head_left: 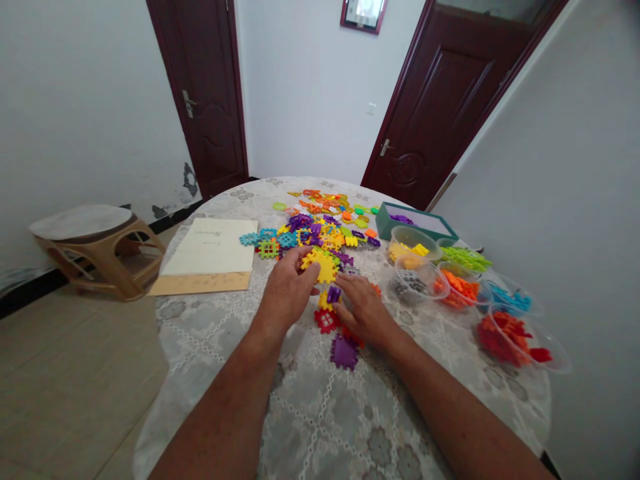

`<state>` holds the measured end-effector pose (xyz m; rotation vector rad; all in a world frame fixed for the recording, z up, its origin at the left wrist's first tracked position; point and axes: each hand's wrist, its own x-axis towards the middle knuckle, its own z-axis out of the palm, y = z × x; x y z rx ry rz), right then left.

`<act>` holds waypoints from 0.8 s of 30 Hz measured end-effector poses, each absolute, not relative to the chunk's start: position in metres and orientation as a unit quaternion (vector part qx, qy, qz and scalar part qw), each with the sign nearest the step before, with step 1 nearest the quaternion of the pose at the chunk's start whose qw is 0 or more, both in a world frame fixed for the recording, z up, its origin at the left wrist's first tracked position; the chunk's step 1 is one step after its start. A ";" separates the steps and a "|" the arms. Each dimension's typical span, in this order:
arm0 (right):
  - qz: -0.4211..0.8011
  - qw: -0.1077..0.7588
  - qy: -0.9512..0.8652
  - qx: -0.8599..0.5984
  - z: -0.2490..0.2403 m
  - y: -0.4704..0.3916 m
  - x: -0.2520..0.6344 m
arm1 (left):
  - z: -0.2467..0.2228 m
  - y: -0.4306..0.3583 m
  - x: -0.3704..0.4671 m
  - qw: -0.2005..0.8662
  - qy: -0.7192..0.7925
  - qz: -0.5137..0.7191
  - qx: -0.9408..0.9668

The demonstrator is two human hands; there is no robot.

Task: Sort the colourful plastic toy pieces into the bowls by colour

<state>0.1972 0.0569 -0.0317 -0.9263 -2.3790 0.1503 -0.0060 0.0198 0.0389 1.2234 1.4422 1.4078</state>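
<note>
A yellow notched building tile (pixel 321 265) is pinched between the thumb and fingers of my left hand (pixel 291 283), raised a little over the table. My right hand (pixel 367 308) is low on its near right side, fingers stretched over loose pieces, with a small purple piece (pixel 333 295) by its fingertips. Under the hands lie a red window-shaped tile (pixel 327 321) and a solid purple tile (pixel 345 352). Just beyond them spreads a mixed heap of coloured tiles (pixel 330 235). Whether my right fingers touch any piece is hard to see.
Clear plastic bowls hold sorted yellow, grey, orange (pixel 459 290), blue and red pieces (pixel 505 337) at the right. Behind them is a green-edged box (pixel 417 223). An open cardboard folder (pixel 205 257) lies at the left. A stool (pixel 100 250) stands beside the round table.
</note>
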 end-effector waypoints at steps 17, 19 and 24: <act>0.133 0.357 -0.827 -0.412 -0.034 0.067 0.204 | 0.037 0.023 -0.008 0.398 0.552 0.568 0.463; 0.138 0.375 -0.818 -0.415 -0.029 0.067 0.204 | 0.037 0.024 -0.009 0.395 0.555 0.566 0.464; 0.235 0.355 -0.796 -0.430 -0.013 0.064 0.210 | 0.038 0.023 -0.010 0.394 0.568 0.555 0.463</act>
